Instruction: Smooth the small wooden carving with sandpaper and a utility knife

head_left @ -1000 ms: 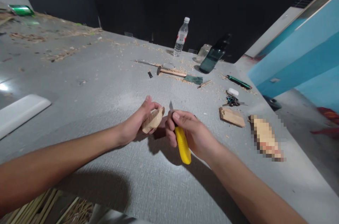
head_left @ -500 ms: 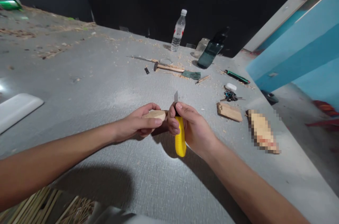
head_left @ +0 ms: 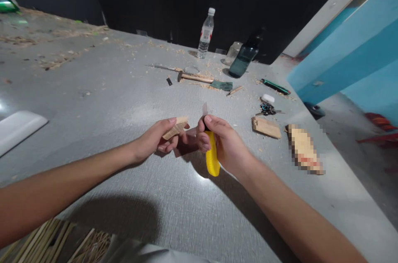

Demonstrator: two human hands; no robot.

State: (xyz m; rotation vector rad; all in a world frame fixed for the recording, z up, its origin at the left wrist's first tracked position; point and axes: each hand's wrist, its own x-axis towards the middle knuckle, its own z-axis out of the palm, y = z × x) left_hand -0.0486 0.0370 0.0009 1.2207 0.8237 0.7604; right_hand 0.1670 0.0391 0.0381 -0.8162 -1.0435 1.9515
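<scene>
My left hand (head_left: 158,135) grips a small pale piece of wood (head_left: 175,127), thumb on its top edge and fingers below, with a broad face tilted toward me. In my right hand (head_left: 219,134) is a yellow utility knife (head_left: 212,155), held upright with its handle hanging below the fist and the blade (head_left: 205,109) pointing up past my thumb. The blade and the wood are apart. Between the hands, a flat reddish-brown sheet (head_left: 186,147) lies low, partly covered by my fingers; I cannot tell what it is.
A hammer (head_left: 195,78) lies among wood shavings ahead. Behind it stand a water bottle (head_left: 205,35) and a dark bottle (head_left: 244,60). To the right are a green-black cutter (head_left: 275,86), keys (head_left: 267,109), a wood block (head_left: 266,127) and a blurred-out piece (head_left: 304,149). Sticks (head_left: 43,240) lie at lower left.
My left hand has turned the piece of wood, tilting it up and drawing it slightly left, away from the knife. More of the reddish-brown sheet shows. The right hand keeps its hold.
</scene>
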